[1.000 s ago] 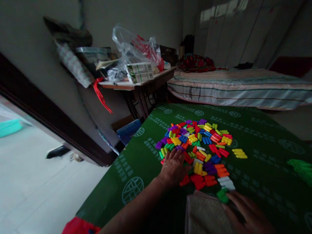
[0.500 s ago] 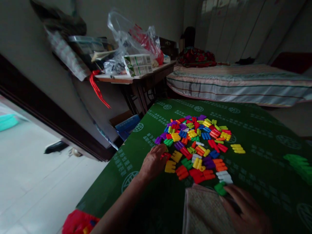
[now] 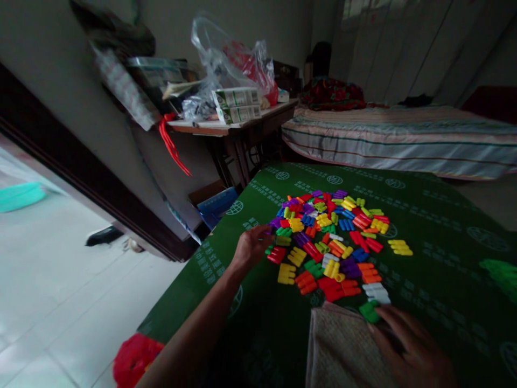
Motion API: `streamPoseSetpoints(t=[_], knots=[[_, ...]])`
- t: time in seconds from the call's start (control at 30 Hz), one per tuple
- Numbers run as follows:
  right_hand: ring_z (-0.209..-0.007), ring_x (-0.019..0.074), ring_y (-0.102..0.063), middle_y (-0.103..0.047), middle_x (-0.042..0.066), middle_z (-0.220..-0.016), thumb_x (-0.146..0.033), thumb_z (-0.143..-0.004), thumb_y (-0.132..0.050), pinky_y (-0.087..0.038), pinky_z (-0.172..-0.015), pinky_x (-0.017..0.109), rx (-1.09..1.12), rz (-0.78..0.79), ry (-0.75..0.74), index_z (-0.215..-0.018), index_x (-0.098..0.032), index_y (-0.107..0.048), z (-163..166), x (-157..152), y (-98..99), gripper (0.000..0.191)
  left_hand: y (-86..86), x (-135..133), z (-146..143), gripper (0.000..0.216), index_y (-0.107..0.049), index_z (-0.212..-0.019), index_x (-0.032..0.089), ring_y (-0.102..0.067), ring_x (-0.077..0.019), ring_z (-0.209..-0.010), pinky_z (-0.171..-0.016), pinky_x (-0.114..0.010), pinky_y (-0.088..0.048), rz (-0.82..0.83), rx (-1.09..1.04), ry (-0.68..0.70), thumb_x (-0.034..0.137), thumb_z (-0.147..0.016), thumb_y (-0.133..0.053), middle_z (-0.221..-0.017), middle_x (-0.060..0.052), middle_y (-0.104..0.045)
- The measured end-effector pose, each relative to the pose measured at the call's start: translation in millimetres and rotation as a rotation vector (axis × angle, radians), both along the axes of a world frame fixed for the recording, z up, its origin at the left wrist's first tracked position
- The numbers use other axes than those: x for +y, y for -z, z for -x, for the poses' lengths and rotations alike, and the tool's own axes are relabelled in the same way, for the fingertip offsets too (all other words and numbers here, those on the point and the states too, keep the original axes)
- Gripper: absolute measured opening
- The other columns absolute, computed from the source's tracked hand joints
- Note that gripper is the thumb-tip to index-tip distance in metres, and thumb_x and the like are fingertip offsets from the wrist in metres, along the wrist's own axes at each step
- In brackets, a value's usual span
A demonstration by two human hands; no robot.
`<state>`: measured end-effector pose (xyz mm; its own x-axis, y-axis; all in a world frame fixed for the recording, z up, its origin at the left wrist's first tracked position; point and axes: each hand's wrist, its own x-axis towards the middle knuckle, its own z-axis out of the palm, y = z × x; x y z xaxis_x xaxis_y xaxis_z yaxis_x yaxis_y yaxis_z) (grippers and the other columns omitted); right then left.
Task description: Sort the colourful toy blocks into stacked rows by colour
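Where the left hand (image 3: 251, 249) meets the left edge of the pile of plastic pieces (image 3: 331, 242) on the green tabletop (image 3: 436, 258), its fingers curl over the outermost ones, and I cannot tell whether they pinch any. The right hand (image 3: 410, 345) lies slack on a beige cloth (image 3: 339, 350), fingers stretched beside a green piece (image 3: 369, 311), holding nothing. These pieces look light, stiff and smooth, probably best pinched across their narrow sides. Dim light hides their exact shape, and the frame cuts off the right wrist.

Many-coloured plastic pieces (image 3: 331, 242) lie in a loose heap on the green tablecloth (image 3: 424, 226).
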<state>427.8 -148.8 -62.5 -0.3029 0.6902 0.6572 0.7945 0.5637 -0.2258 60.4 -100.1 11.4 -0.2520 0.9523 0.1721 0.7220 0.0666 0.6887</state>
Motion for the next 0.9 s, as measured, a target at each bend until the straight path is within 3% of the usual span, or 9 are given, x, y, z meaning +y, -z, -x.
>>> streamPoseSetpoints(t=[0.1, 0.17, 0.27, 0.37, 0.5, 0.73, 0.9], knots=[[-0.078, 0.019, -0.071, -0.075, 0.006, -0.092, -0.054, -0.092, -0.043, -0.059, -0.067, 0.028, -0.001, 0.01, 0.008, -0.095, -0.021, -0.071, -0.8, -0.6, 3.0, 0.043, -6.0, 1.3, 11.9, 0.038, -0.064, -0.108, 0.013, -0.066, -0.0188, -0.083, -0.07, -0.028, -0.054, 0.002, 0.017, -0.038, 0.034, -0.084, -0.044, -0.094, -0.009, -0.071], [-0.079, 0.0191, -0.071, -0.075, 0.006, -0.092, -0.053, -0.091, -0.044, -0.059, -0.069, 0.029, 0.012, 0.02, 0.011, -0.095, -0.021, -0.072, -0.9, -1.0, 4.5, 0.043, -8.2, -2.8, 16.1, 0.037, -0.064, -0.109, 0.013, -0.066, -0.021, -0.093, -0.08, -0.032, -0.055, 0.03, 0.063, -0.034, 0.03, -0.081, -0.047, -0.106, -0.011, -0.069], [-0.079, 0.0191, -0.071, -0.075, 0.006, -0.093, -0.052, -0.09, -0.046, -0.059, -0.069, 0.029, 0.028, 0.028, 0.001, -0.097, -0.021, -0.071, -0.6, -0.6, 4.9, 0.041, -5.8, -10.9, 14.4, 0.04, -0.064, -0.112, 0.018, -0.06, -0.0215, -0.114, -0.101, -0.035, -0.049, 0.106, 0.149, 0.049, 0.019, -0.073, -0.055, -0.124, -0.008, -0.063], [-0.079, 0.0192, -0.071, -0.075, 0.006, -0.093, -0.051, -0.09, -0.047, -0.059, -0.068, 0.029, 0.035, 0.025, -0.006, -0.096, -0.021, -0.071, 0.3, 0.2, 4.5, 0.038, 0.5, -14.7, 7.1, 0.047, -0.065, -0.112, 0.022, -0.055, -0.0197, -0.121, -0.108, -0.033, -0.044, 0.174, 0.236, 0.12, 0.009, -0.068, -0.055, -0.126, -0.005, -0.063], [-0.084, 0.0197, -0.071, -0.075, 0.006, -0.095, -0.047, -0.09, -0.048, -0.06, -0.072, 0.03, 0.04, 0.05, 0.014, -0.097, -0.022, -0.071, 3.0, -0.3, 4.2, 0.035, 3.5, -15.0, 1.7, 0.043, -0.064, -0.113, 0.02, -0.057, -0.0234, -0.117, -0.104, -0.038, -0.046, 0.204, 0.337, 0.081, 0.01, -0.073, -0.052, -0.121, -0.009, -0.065], [-0.085, 0.0181, -0.071, -0.074, 0.006, -0.097, -0.042, -0.091, -0.05, -0.059, -0.074, 0.028, 0.043, 0.054, 0.029, -0.099, -0.02, -0.07, 7.7, 0.7, 3.3, 0.03, 2.3, -19.9, 7.2, 0.04, -0.062, -0.114, 0.018, -0.063, -0.0271, -0.104, -0.092, -0.039, -0.051, 0.184, 0.343, -0.049, 0.036, -0.082, -0.048, -0.114, -0.011, -0.067], [-0.086, 0.0182, -0.071, -0.074, 0.006, -0.097, -0.042, -0.089, -0.052, -0.059, -0.074, 0.028, 0.085, 0.041, 0.014, -0.1, -0.021, -0.071, 9.0, 1.4, 3.7, 0.03, 2.4, -18.4, -0.4, 0.041, -0.062, -0.115, 0.019, -0.066, -0.0198, -0.094, -0.082, -0.029, -0.052, 0.156, 0.261, -0.044, 0.039, -0.084, -0.045, -0.11, -0.006, -0.069]])
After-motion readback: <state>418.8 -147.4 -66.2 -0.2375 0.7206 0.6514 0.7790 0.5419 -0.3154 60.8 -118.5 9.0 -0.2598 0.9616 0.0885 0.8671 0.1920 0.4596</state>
